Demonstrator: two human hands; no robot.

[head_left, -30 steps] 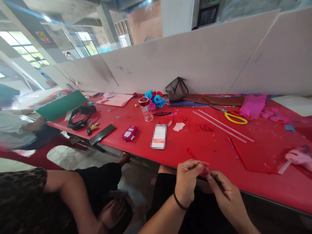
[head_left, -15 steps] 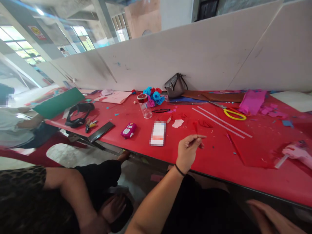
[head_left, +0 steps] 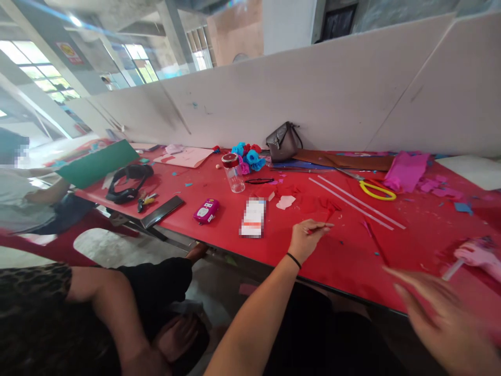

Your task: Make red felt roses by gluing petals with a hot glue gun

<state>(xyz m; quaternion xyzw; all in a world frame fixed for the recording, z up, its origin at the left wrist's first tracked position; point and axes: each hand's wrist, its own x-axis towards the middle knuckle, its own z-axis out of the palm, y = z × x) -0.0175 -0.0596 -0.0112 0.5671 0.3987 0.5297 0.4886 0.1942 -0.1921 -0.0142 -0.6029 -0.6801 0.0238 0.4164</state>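
Note:
My left hand (head_left: 307, 239), with a black band at the wrist, is over the red table near its front edge. Its thumb and fingers are pinched on a small red paper piece (head_left: 331, 210) that rises from the fingertips. Red scraps of paper lie just behind it. At lower right, my right hand (head_left: 442, 313) is smeared by motion, its fingers stretched out and the thumb apart, with nothing seen in it. A thin dark red strip (head_left: 376, 243) lies on the table beyond its fingertips.
Yellow-handled scissors (head_left: 378, 191), two pale strips (head_left: 356, 202), a phone (head_left: 253, 218), a purple device (head_left: 206, 211), a glass jar (head_left: 234, 173) and paper flowers (head_left: 250, 158) lie or stand on the table (head_left: 274, 256). A person's arm (head_left: 104, 308) is at left.
My right hand has come up and inward from the lower right edge toward the table. My left hand has shifted slightly right and down, the red paper piece tilting rightward with it.

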